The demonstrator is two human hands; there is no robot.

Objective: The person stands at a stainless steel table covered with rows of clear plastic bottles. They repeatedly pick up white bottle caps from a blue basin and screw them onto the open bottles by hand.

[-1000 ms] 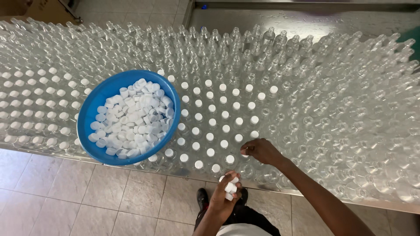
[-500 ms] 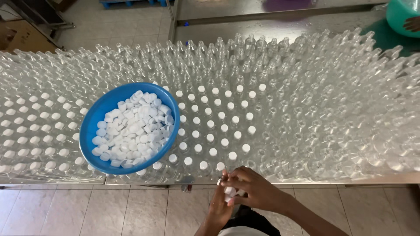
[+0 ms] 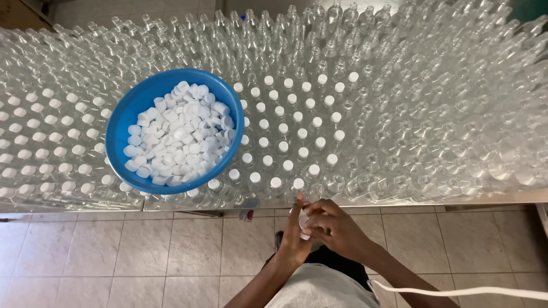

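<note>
Both hands meet just off the near edge of the bench, below the front row of bottles. The left hand stands upright with its fingers cupped around a few white caps, and the right hand curls over them from the other side, its fingertips pressed to the same small cluster. The caps are mostly hidden between the two palms, so how many there are cannot be told. Both hands are closed on them, held over the tiled floor rather than over the bench itself.

Just above the hands, along the near edge, stands the bench's front row of clear plastic bottles. The bottles straight ahead and to the left already wear white caps; those to the right and toward the far edge are open-necked.

A round blue bowl sits on top of the bottles toward the near left part of the bench, heaped with loose white caps.

A white cable runs across the lower right, past the right forearm.
</note>
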